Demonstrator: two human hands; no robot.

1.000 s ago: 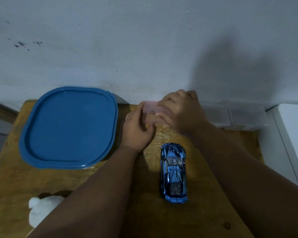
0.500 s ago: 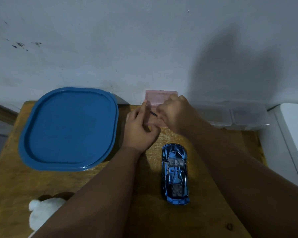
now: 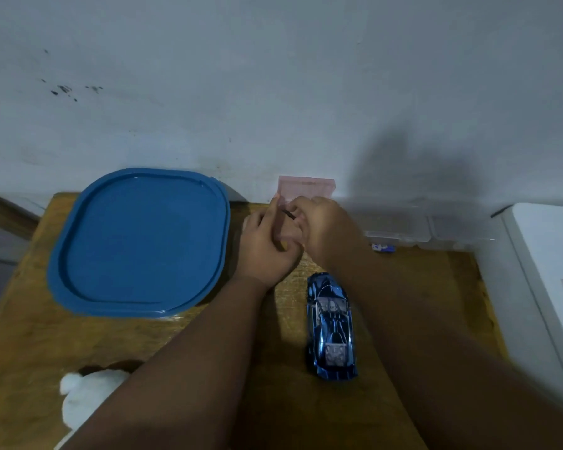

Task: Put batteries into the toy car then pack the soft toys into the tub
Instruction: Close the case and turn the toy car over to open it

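At the lower left edge of the frame a white soft toy lies on the wooden table, partly hidden by the left forearm, while the blue car sits right of centre, nose pointing away. Beyond it, at the centre, the left hand curls its fingers around the base of a small pink box with its lid raised, and the right hand pinches a thin dark rod above it. The blue tub lid fills the left, and clear boxes line the wall at right.
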